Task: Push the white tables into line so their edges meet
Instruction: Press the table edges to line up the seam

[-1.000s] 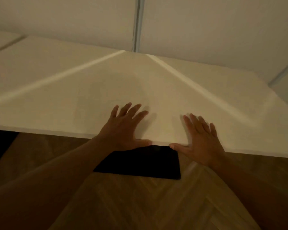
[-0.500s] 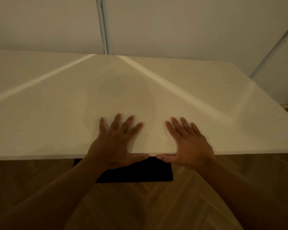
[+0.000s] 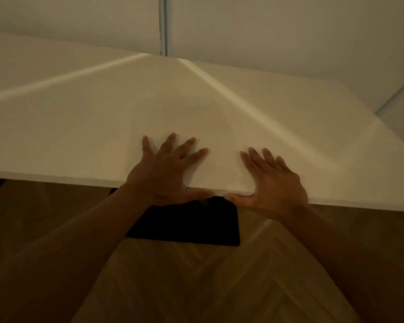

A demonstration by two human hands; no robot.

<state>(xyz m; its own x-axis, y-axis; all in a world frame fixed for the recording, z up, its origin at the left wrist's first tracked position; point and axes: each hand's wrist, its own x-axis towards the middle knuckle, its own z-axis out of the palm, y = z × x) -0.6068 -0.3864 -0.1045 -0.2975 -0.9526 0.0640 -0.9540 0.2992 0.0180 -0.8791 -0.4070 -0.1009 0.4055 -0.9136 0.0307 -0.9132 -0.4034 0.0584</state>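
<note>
1. Two hands lie palm-down on the white table (image 3: pixel 79 127) at its near edge, dim light.
2. Left hand (image 3: pixel 166 173): fingers spread flat on top, thumb along the edge.
3. Right hand (image 3: pixel 273 183): fingers spread flat, thumb along the edge, tips of both thumbs nearly meeting.
4. Black table base (image 3: pixel 189 224) on the herringbone wood floor (image 3: pixel 196 287) below the hands.
5. Table's far edge sits near the pale wall (image 3: pixel 266 26).

White table (image 3: pixel 103 127) top w/ pale light streaks; black mat (image 3: pixel 191 222) under its near edge; brown herringbone wood floor (image 3: pixel 196 287); off-white wall (image 3: pixel 266 26), grey seams.
</note>
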